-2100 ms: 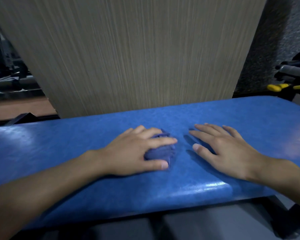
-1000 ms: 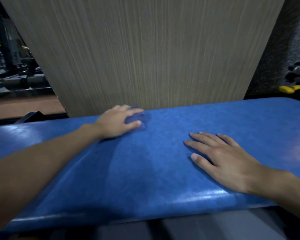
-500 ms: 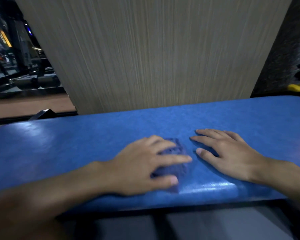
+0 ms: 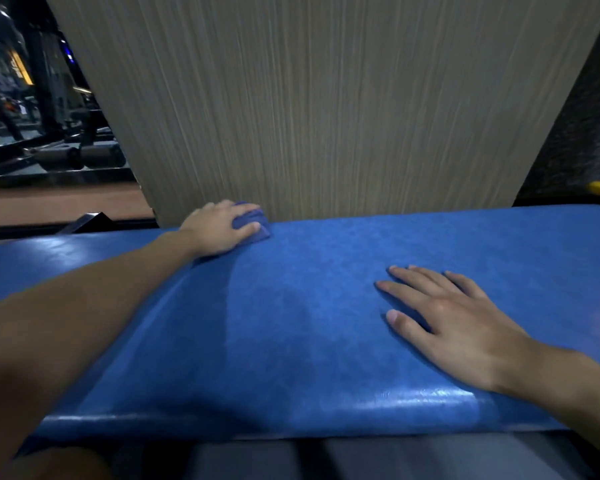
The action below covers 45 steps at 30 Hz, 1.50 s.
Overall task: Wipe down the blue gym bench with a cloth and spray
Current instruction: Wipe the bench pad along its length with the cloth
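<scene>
Head view shows the left hand [image 4: 219, 230] at the far edge of the bench [image 4: 291, 323], its grip curled over the bunched blue cloth [image 4: 253, 225] and pressing it down beside the wood-grain panel [image 4: 326, 116], likely to wipe the back strip. The right hand [image 4: 458, 327] lies flat, fingers spread, near the front edge, apparently bracing. No spray bottle is visible.

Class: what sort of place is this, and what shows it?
Most likely a gym: a padded blue bench in front, and dark exercise machines with padded rollers behind on the left.
</scene>
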Tool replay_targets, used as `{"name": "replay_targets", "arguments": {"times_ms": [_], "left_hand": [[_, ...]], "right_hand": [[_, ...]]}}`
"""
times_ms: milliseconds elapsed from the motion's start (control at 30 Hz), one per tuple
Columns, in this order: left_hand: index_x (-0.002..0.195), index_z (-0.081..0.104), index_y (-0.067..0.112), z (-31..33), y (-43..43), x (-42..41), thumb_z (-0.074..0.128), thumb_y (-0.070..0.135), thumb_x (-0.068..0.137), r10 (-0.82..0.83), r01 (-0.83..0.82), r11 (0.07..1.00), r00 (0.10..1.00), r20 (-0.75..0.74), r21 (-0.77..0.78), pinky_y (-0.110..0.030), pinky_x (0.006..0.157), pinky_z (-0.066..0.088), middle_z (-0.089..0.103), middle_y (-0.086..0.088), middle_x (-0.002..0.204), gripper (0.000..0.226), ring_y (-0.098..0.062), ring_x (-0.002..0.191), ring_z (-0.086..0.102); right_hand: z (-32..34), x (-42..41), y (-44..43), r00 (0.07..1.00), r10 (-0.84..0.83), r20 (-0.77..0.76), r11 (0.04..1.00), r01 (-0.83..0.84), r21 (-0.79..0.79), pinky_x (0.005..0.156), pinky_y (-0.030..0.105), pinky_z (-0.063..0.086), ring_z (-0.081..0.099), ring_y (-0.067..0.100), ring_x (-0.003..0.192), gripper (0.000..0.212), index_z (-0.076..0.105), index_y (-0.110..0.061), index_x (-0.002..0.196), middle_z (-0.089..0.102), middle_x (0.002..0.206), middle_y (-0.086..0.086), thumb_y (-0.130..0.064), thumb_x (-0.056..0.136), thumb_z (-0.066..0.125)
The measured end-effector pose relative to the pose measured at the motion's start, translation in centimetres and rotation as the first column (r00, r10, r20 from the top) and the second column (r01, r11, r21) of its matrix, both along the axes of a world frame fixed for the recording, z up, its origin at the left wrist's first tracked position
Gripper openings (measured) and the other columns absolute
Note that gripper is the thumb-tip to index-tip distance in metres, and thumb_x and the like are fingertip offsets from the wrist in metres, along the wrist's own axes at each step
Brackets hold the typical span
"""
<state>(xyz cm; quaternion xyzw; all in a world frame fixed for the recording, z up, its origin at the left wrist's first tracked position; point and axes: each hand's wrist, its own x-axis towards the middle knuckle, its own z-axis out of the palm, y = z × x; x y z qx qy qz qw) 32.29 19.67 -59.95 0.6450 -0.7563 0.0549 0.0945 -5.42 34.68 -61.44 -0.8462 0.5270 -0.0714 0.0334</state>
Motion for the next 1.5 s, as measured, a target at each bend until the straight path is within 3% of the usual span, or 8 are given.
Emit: {"name": "replay_targets", "arguments": {"times_ms": [100, 267, 467, 700, 967, 1200, 1367, 1500], "left_hand": [[0.142, 0.038, 0.050, -0.6, -0.2, 0.1, 0.031, 0.070, 0.092, 0.031, -0.030, 0.999, 0.999, 0.037, -0.021, -0.044, 0.103, 0.038, 0.051, -0.002, 0.143, 0.054, -0.035, 0.121, 0.050], [0.143, 0.035, 0.054, -0.1, 7.5, -4.4, 0.032, 0.069, 0.091, -0.201, 0.202, 0.979, 0.979, 0.039, -0.021, -0.036, 0.105, 0.033, 0.047, 0.005, 0.146, 0.054, -0.025, 0.123, 0.046], [0.142, 0.040, 0.047, -0.9, 19.5, -10.4, 0.045, 0.066, 0.091, -0.605, 0.609, 0.787, 0.793, 0.073, -0.100, -0.032, 0.098, 0.040, 0.049, 0.002, 0.143, 0.055, -0.019, 0.116, 0.049], [0.143, 0.025, 0.058, -0.2, 12.4, -7.0, 0.033, 0.077, 0.085, -0.413, 0.413, 0.910, 0.911, 0.005, 0.028, -0.031, 0.106, 0.030, 0.040, 0.010, 0.148, 0.062, -0.015, 0.126, 0.043], [0.140, 0.040, 0.050, -0.1, -0.5, 3.4, 0.036, 0.073, 0.089, 0.091, -0.091, 0.995, 0.996, -0.009, 0.032, -0.046, 0.105, 0.039, 0.052, -0.004, 0.140, 0.056, -0.033, 0.127, 0.048], [0.141, 0.033, 0.057, 0.0, 8.9, -2.1, 0.025, 0.078, 0.085, -0.144, 0.144, 0.990, 0.989, 0.028, 0.007, -0.038, 0.102, 0.038, 0.047, 0.007, 0.144, 0.061, -0.023, 0.124, 0.044], [0.143, 0.034, 0.051, -0.9, 19.3, -7.1, 0.035, 0.076, 0.087, -0.499, 0.502, 0.862, 0.865, 0.049, -0.075, -0.032, 0.097, 0.041, 0.047, 0.005, 0.142, 0.061, -0.018, 0.117, 0.048], [0.144, 0.022, 0.057, -0.6, 18.8, -6.5, 0.033, 0.079, 0.085, -0.490, 0.490, 0.871, 0.871, 0.016, -0.008, -0.031, 0.103, 0.036, 0.038, 0.012, 0.147, 0.064, -0.013, 0.122, 0.044]], "right_hand": [[0.2, 0.1, -0.1, 1.000, -0.006, -0.012, 1.000, 0.007, 0.002, 0.119, 0.034, 0.001, -0.002, -0.003, 0.144, 0.065, 0.016, -0.047, 0.147, 0.008, 0.158, -0.025, -0.067, 0.086, 0.005], [0.2, 0.1, -0.1, 1.000, -0.004, 0.000, 1.000, 0.004, 0.003, 0.119, 0.034, 0.001, 0.000, -0.002, 0.144, 0.065, 0.019, -0.046, 0.147, 0.010, 0.158, -0.024, -0.067, 0.086, 0.007], [1.2, 0.7, -0.2, 0.999, -0.029, 0.036, 1.000, 0.029, -0.011, 0.117, 0.037, 0.011, 0.017, 0.002, 0.142, 0.064, 0.036, -0.043, 0.142, 0.027, 0.154, -0.019, -0.065, 0.083, 0.022], [0.6, 3.9, -0.1, 0.999, 0.048, 0.018, 0.998, -0.048, 0.039, 0.120, 0.041, 0.004, 0.003, 0.003, 0.147, 0.068, 0.020, -0.045, 0.148, 0.011, 0.160, -0.019, -0.066, 0.084, 0.011], [0.3, 3.9, -0.3, 0.999, 0.039, -0.015, 0.998, -0.038, 0.041, 0.120, 0.038, -0.001, -0.006, -0.001, 0.145, 0.067, 0.013, -0.047, 0.148, 0.004, 0.159, -0.024, -0.067, 0.085, 0.005], [0.4, 3.9, -0.3, 0.999, 0.044, -0.013, 0.998, -0.044, 0.041, 0.119, 0.039, 0.001, -0.001, 0.000, 0.145, 0.066, 0.016, -0.047, 0.148, 0.008, 0.159, -0.022, -0.067, 0.085, 0.008], [1.2, 4.1, -0.3, 0.998, 0.029, 0.047, 0.999, -0.030, 0.021, 0.119, 0.041, 0.011, 0.015, 0.004, 0.145, 0.065, 0.034, -0.042, 0.144, 0.025, 0.157, -0.017, -0.065, 0.085, 0.020], [2.0, 5.6, -0.1, 0.987, 0.057, 0.149, 0.998, -0.055, -0.016, 0.119, 0.043, 0.012, 0.016, 0.004, 0.145, 0.066, 0.034, -0.038, 0.146, 0.028, 0.157, -0.014, -0.062, 0.086, 0.016]]}}
